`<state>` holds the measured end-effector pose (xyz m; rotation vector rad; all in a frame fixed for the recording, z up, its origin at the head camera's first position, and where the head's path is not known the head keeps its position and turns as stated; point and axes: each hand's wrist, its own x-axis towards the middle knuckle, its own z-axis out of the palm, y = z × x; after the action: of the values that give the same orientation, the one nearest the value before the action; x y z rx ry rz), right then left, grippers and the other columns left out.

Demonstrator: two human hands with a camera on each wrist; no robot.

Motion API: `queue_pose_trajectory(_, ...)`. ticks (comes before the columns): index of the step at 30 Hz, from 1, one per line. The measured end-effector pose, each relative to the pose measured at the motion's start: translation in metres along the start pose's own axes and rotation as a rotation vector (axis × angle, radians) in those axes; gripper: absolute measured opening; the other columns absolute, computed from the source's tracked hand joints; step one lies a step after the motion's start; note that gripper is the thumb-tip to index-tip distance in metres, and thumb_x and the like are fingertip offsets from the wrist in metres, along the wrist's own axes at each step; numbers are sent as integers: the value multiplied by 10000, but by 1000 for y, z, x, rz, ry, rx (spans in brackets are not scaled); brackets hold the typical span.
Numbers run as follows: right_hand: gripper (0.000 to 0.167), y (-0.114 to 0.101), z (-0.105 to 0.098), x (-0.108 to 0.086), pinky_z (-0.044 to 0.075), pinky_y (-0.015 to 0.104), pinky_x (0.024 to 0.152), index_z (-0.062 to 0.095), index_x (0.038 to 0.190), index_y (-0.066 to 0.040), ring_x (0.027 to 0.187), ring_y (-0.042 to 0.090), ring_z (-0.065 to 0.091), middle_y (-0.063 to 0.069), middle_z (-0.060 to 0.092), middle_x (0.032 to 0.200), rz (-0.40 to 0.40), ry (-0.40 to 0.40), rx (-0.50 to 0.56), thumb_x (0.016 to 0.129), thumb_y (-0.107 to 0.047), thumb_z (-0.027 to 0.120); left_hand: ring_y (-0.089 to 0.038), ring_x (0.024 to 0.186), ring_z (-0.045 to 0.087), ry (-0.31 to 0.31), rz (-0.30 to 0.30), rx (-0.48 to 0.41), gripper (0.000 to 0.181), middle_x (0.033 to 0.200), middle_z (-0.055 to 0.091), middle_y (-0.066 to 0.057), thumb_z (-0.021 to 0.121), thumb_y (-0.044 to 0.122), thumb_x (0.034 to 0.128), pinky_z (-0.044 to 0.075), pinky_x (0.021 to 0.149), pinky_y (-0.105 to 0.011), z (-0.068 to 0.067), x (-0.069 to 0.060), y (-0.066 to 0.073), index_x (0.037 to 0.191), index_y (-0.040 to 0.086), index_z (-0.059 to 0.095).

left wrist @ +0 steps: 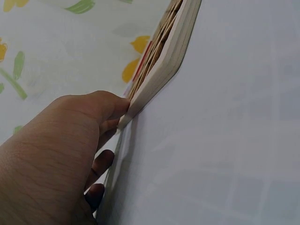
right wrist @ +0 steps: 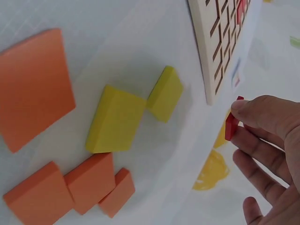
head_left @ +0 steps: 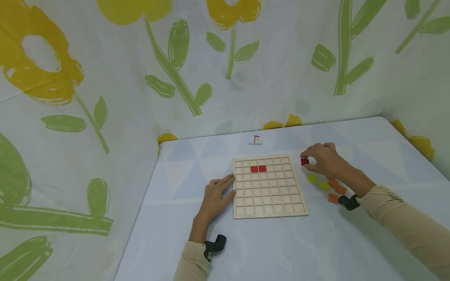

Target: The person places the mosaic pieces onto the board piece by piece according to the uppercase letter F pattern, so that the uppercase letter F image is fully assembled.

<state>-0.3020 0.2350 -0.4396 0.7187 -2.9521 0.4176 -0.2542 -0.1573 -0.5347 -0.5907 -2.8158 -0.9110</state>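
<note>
A pale wooden grid board (head_left: 269, 215) lies on the table, with two red square tiles (head_left: 258, 169) side by side in its second row from the far edge. My left hand (head_left: 216, 197) touches the board's left edge with its fingertips and thumb, the fingers fairly straight. Off the board's far right corner, my right hand (head_left: 324, 159) pinches a red tile (right wrist: 231, 125) between thumb and fingers, above the table. Below that hand lie two yellow tiles (right wrist: 119, 119) and several orange tiles (right wrist: 89, 183).
A small card (head_left: 256, 139) with a coloured grid pattern lies beyond the board near the table's back edge. Flower-printed cloth (head_left: 267, 86) hangs behind the table (head_left: 260, 249) and along its sides. A dark wrist device (head_left: 349, 202) sits on each wrist.
</note>
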Motion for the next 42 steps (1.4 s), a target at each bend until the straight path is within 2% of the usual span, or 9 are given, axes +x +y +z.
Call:
queue_pose_trajectory(8,256,-8,2,12,249,667,979,755,1065,-45,1066,341,576,91,730,1043,-19,-8,22,819,-83,816,-241,1254,453,-6,-9,-10,510,1532,444,123,586,357,988,334,988,-495,0,0,0,1471,201,534)
queue_pose_trajectory(14,233,-12,5,17,259,672,969,754,1037,-71,1063,326,576,69,726,1037,-50,3,12,813,-81,818,-236,1254,456,-3,2,-7,506,1531,447,115,581,361,994,338,987,-493,1,0,0,1469,196,535)
queue_pose_trajectory(21,232,-20,7,22,273,673,962,758,1027,-79,1067,321,587,59,729,1026,-68,9,-3,804,-77,820,-221,1255,458,-5,-13,9,504,1532,439,137,589,366,992,342,994,-483,2,1,-1,1469,211,536)
queue_pose_trajectory(36,260,-31,16,35,270,651,981,761,1060,-81,1061,309,576,54,724,1025,-60,-26,-4,809,-96,831,-226,1253,458,-12,-12,-13,510,1532,444,117,600,352,989,336,999,-485,0,0,2,1471,199,533)
queue_pose_trajectory(42,264,-38,17,40,272,637,982,761,1060,-70,1080,322,578,75,726,1047,-62,-20,5,806,-93,829,-211,1263,446,-29,-19,9,515,1543,420,138,577,375,999,334,1004,-471,-1,0,1,1484,215,515)
